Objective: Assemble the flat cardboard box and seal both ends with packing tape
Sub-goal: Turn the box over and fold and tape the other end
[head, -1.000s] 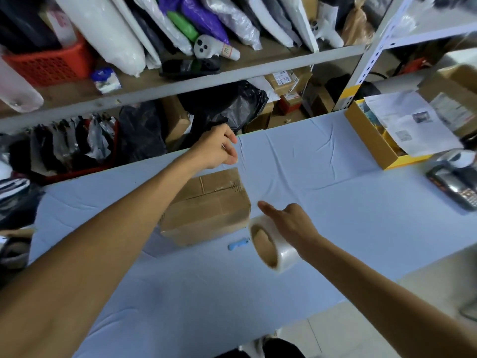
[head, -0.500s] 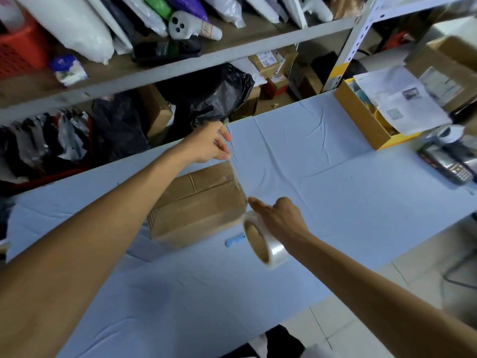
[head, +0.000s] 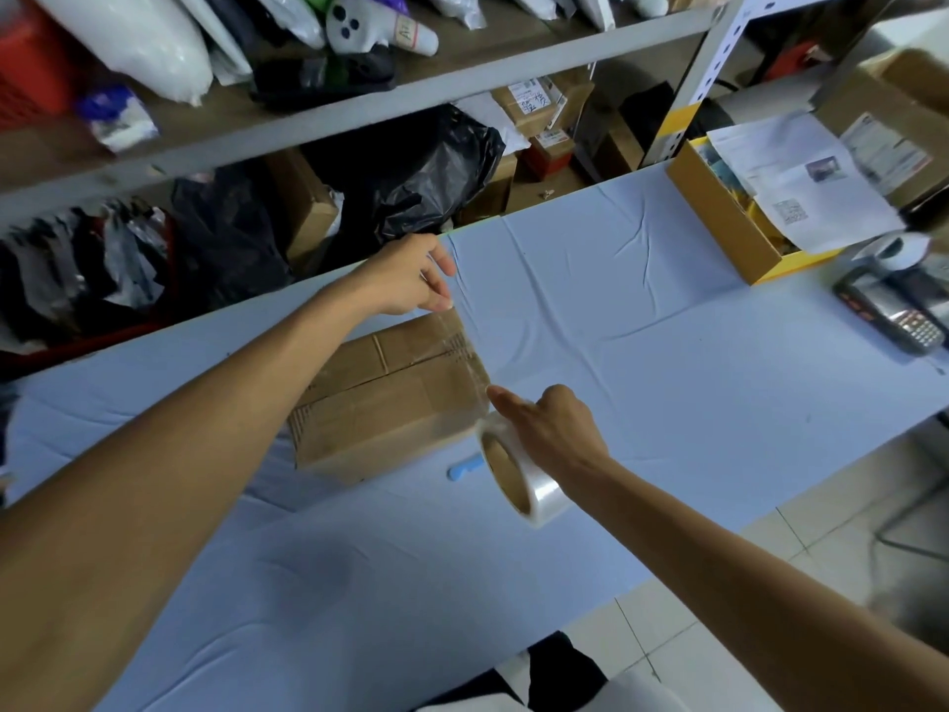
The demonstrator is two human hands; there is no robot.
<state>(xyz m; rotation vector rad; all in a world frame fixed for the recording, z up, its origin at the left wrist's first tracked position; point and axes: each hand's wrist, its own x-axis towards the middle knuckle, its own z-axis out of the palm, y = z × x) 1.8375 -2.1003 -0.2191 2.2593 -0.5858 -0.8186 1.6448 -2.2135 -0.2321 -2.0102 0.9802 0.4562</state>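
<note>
The assembled brown cardboard box lies on the pale blue table, clear tape shining along its top seam. My left hand hovers just beyond the box's far right corner and pinches the free end of a clear tape strip. That strip stretches over the box's right end down to the roll of clear packing tape, which my right hand grips from above, index finger pointing at the box's near right corner. The roll hangs just off the box's right front corner.
A small blue tool lies on the cloth in front of the box, by the roll. A yellow-edged carton holding papers and a handheld scanner sit at the right. Shelves packed with bags and parcels stand behind the table.
The view has shifted slightly. My left hand has risen a little off the box's far corner with the tape end, and the roll has moved closer to the box's near right corner.
</note>
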